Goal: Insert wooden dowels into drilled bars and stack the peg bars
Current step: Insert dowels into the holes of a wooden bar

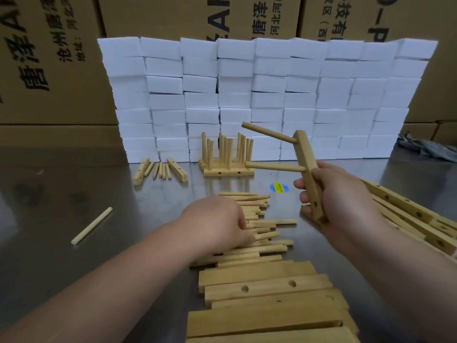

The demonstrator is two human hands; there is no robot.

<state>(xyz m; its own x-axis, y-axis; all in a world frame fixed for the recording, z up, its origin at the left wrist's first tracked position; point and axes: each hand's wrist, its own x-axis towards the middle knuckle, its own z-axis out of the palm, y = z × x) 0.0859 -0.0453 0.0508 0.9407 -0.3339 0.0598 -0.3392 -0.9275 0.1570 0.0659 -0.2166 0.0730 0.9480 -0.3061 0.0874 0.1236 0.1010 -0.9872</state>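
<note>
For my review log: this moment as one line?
right hand: holds bar, two dowels in | left hand: on dowel pile | stack: at back

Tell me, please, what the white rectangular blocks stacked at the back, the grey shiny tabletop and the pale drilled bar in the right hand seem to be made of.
White rectangular blocks: probably foam or sponge; matte, uneven edges.
Grey shiny tabletop: likely brushed stainless steel; blurred reflections.
Pale drilled bar, held by the right hand: bare light wood, seemingly unvarnished; matte, faint grain.
</note>
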